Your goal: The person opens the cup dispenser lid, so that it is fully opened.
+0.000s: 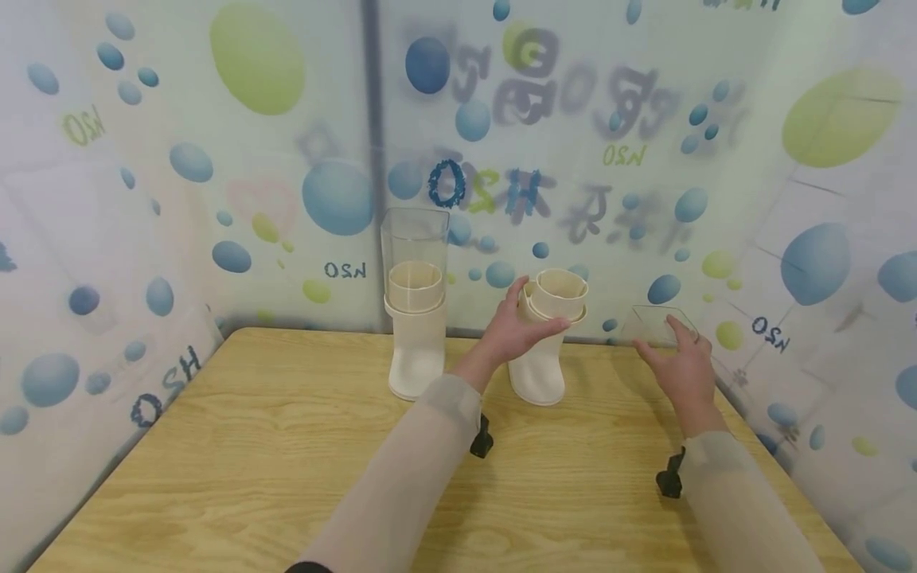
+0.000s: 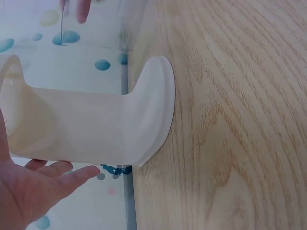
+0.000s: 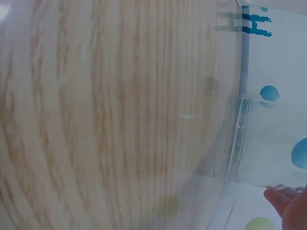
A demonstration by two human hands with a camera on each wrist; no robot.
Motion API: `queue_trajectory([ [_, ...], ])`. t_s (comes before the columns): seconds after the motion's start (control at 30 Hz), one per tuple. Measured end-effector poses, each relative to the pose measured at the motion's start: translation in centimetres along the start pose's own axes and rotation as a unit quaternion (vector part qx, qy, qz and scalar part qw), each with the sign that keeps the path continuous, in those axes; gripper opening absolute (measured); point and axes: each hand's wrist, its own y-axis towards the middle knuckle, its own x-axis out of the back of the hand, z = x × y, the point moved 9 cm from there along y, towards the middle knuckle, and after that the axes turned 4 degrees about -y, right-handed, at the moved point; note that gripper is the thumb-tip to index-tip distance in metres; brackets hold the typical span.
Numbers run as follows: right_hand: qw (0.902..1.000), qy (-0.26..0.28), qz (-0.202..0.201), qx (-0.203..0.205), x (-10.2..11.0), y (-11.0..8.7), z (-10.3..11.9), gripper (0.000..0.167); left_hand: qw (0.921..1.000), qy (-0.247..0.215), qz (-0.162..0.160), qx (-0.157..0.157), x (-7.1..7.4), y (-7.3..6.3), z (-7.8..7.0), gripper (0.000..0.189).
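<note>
Here, the left hand grips a white stand near its top, fingers curled around the neck and thumb across the front. That stand is upright on the wooden table, towards the back, with a round cream cup set in its collar. Over to the right, the right hand grips a clear box between thumb and fingers, near the table's back edge; whether the box touches the table is hard to tell. A second stand is upright left of the first, apart from it, and carries a tall clear bin. Both arms wear pale sleeves, with a black clip at each wrist. Walls patterned with blue and green blobs surround the table.
</note>
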Motion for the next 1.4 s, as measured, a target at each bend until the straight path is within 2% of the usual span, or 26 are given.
queue_trajectory([
  [0.33,0.9999,-0.014,-0.005,0.001,0.0,0.0,-0.3,0.111,0.9997,0.011,0.019,0.004,-0.1,-0.1,0.3,0.128],
  [0.5,0.9998,-0.004,-0.018,0.007,0.8,-0.5,0.1,0.118,0.9997,0.005,0.023,0.004,0.1,-0.9,0.5,0.133],
  [0.67,0.9988,0.009,-0.045,0.015,2.4,-1.4,0.9,0.111,0.9994,0.006,0.033,0.001,0.9,-2.8,0.2,0.119],
  [0.8,0.9966,0.041,-0.069,0.019,3.9,-2.5,2.0,0.098,0.9992,0.012,0.037,0.006,1.8,-4.4,0.0,0.104],
  [0.93,0.9937,0.073,-0.076,0.039,4.9,-3.8,3.3,0.089,0.9989,0.022,0.041,-0.005,2.7,-5.8,-0.3,0.089],
  [1.13,0.9865,0.127,-0.037,0.095,4.9,-6.1,6.0,0.082,0.9970,0.038,0.060,-0.029,4.0,-8.3,-0.8,0.072],
  [1.27,0.9806,0.145,-0.008,0.131,4.4,-7.9,7.9,0.074,0.9952,0.048,0.075,-0.039,4.9,-10.1,-1.2,0.062],
  [1.4,0.9757,0.159,0.009,0.151,4.0,-9.5,9.7,0.068,0.9933,0.068,0.079,-0.051,5.9,-11.8,-1.5,0.054],
])
